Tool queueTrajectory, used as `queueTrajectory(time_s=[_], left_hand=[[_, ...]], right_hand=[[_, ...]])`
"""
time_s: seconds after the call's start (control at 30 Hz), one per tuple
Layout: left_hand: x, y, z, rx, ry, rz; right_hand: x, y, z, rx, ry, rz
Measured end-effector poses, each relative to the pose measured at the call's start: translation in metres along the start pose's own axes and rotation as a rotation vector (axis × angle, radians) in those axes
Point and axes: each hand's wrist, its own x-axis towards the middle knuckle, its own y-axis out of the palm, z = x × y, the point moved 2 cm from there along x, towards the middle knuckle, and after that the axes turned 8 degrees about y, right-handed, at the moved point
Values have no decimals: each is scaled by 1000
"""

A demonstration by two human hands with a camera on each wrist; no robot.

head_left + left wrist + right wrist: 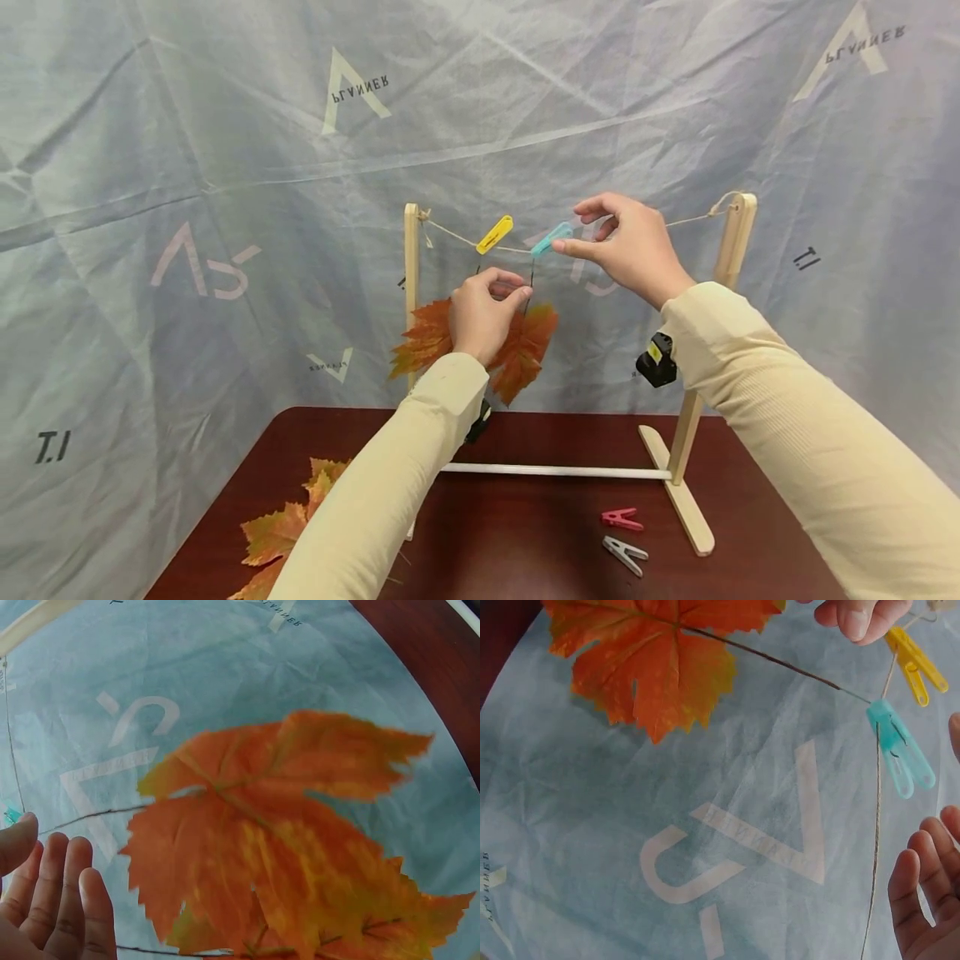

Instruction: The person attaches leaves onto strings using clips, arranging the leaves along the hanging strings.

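Observation:
A light blue clothespin (551, 239) clips the thin dark stem of an orange leaf (527, 346) to a string; in the right wrist view its jaws bite both stem and string. Around its handle end hovers my right hand (630, 246), thumb and fingers spread apart. The right wrist view shows a gap between those fingers and the clothespin (900, 746). My left hand (483, 312) is lower, thumb tip beside the stem, fingers loosely bent with nothing in them. A yellow clothespin (495, 234) holds a second leaf (423, 333), partly hidden behind my left hand.
The string runs between two wooden posts (412, 267) of a stand, joined low by a white rod (555, 472). On the dark red table (525, 533) lie a red clothespin (622, 519) and a grey clothespin (626, 555). More leaves (277, 533) lie at the left, beside my sleeve.

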Motion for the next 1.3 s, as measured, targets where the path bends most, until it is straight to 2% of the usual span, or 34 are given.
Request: queueTrajectory(time_s=[0.37, 0.53, 0.77, 1.3], left_hand=[[-13, -15, 5, -25, 21, 32], [-18, -19, 5, -58, 22, 30], [-27, -26, 9, -45, 14, 29], [-45, -44, 23, -76, 10, 110]], right_hand=[[-24, -6, -12, 1, 8, -70], [-34, -7, -20, -6, 20, -53], [-46, -5, -31, -10, 32, -24], [-78, 8, -67, 15, 102, 72]])
